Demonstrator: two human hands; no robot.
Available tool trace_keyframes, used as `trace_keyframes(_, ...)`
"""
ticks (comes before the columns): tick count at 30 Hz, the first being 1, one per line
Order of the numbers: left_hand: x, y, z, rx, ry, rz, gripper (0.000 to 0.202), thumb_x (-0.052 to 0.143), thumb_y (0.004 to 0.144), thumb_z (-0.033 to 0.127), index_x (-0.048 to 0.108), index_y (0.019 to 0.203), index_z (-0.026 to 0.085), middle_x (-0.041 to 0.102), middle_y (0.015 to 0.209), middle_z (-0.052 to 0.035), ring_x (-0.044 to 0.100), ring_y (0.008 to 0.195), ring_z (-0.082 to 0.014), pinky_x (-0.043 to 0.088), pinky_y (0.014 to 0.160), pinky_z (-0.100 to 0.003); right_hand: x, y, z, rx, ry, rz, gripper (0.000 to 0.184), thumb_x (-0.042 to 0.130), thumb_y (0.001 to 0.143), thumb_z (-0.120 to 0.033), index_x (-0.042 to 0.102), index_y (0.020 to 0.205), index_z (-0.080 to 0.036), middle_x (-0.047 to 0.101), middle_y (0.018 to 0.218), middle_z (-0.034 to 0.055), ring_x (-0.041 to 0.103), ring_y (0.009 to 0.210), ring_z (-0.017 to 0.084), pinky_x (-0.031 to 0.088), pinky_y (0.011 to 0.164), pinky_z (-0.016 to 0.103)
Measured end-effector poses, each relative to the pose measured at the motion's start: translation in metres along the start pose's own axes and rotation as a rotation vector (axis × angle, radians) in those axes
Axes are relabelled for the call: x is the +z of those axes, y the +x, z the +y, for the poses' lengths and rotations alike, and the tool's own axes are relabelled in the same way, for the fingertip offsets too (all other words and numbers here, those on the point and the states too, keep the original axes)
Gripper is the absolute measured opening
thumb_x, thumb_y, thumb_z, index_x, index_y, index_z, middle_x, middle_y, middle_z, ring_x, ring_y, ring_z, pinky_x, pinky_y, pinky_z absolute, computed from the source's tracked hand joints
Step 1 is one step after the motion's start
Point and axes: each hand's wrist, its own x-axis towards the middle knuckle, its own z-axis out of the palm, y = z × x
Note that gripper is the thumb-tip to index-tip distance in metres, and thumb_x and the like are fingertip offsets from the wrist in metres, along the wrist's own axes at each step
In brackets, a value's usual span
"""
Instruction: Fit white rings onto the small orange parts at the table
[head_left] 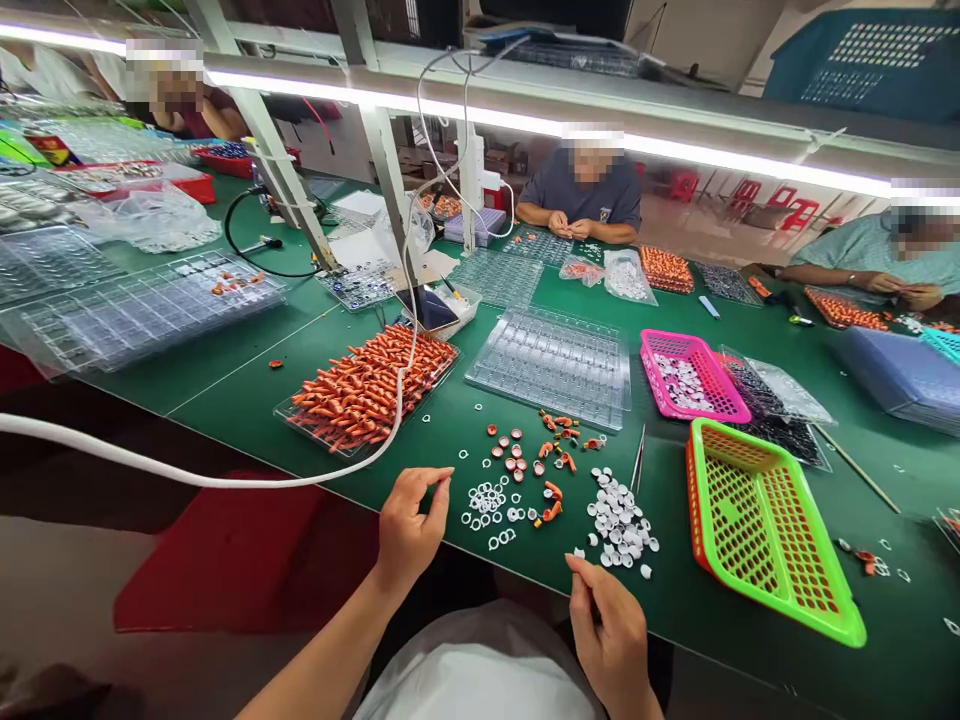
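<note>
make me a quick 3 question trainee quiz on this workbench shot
1. True or false: the green basket is full of orange parts.
2. Which lies nearest the left hand? A) white rings B) pink basket C) clear tray
3. What slim metal tool lies between the white caps and the green basket?

Key
1. False: it looks empty.
2. A
3. Tweezers, apparently. The right hand is near the caps.
</note>
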Motion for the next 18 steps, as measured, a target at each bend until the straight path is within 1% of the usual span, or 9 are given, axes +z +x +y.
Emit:
trace_keyframes(4,-0.005,0.003,0.002,-0.113,-0.053,-0.034,0.011,0.058,0.093,0.021,0.067,0.1,0.022,0.066,0.097,-0.0027,0.063,0.092,-0.0178,0.049,0.086,-0.032,-0.009,0.009,-0.005,0.074,0.06,-0.026,0.027,0.051,0.094,-0.006,0.06,0.118,-0.016,0.067,0.093,0.0067,0.065,0.08,0.015,0.054,0.071,0.025)
trace_keyframes(6,-0.006,0.005,0.006,-0.148,-0.089,-0.059,0.011,0.058,0.093,0.023,0.067,0.1,0.022,0.066,0.099,-0.0026,0.063,0.093,-0.0178,0.049,0.086,-0.031,-0.011,0.018,-0.004,0.071,0.043,-0.027,0.029,0.052,0.093,-0.005,0.059,0.118,-0.017,0.063,0.091,0.0067,0.063,0.081,0.016,0.053,0.071,0.027)
trace_keyframes(7,-0.006,0.007,0.01,-0.144,-0.107,-0.077,0.011,0.059,0.093,0.022,0.067,0.101,0.022,0.066,0.1,-0.0026,0.062,0.094,-0.0179,0.048,0.087,-0.031,-0.011,0.023,-0.003,0.063,0.016,-0.035,0.029,0.052,0.093,-0.004,0.059,0.118,-0.017,0.062,0.092,0.007,0.061,0.083,0.017,0.053,0.073,0.03)
trace_keyframes(10,-0.003,0.009,0.023,-0.071,-0.167,-0.168,0.013,0.059,0.093,0.019,0.066,0.104,0.023,0.066,0.102,-0.0028,0.061,0.098,-0.018,0.048,0.089,-0.032,-0.009,0.041,0.001,0.042,-0.098,-0.112,0.029,0.052,0.092,-0.006,0.061,0.117,-0.019,0.058,0.1,0.0098,0.057,0.093,0.022,0.052,0.079,0.038)
trace_keyframes(14,0.007,0.012,0.038,0.041,-0.218,-0.338,0.015,0.06,0.092,0.015,0.066,0.103,0.022,0.066,0.102,-0.0041,0.059,0.1,-0.019,0.048,0.091,-0.034,0.001,0.062,0.001,0.023,-0.216,-0.247,0.028,0.054,0.09,-0.008,0.064,0.114,-0.02,0.052,0.12,0.0138,0.05,0.112,0.03,0.048,0.092,0.051)
trace_keyframes(16,0.012,0.014,0.041,0.096,-0.185,-0.407,0.015,0.06,0.092,0.015,0.066,0.104,0.022,0.066,0.103,-0.0053,0.058,0.101,-0.0204,0.049,0.091,-0.036,0.007,0.069,0.001,0.012,-0.244,-0.308,0.027,0.055,0.089,-0.008,0.065,0.111,-0.021,0.049,0.129,0.0142,0.045,0.12,0.033,0.046,0.096,0.054)
trace_keyframes(18,0.016,0.015,0.043,0.161,-0.121,-0.478,0.017,0.06,0.092,0.016,0.067,0.106,0.022,0.066,0.105,-0.0064,0.056,0.102,-0.0224,0.049,0.09,-0.039,0.012,0.072,0.0,0.014,-0.266,-0.349,0.025,0.056,0.089,-0.008,0.066,0.107,-0.022,0.047,0.136,0.0131,0.041,0.126,0.034,0.044,0.098,0.054)
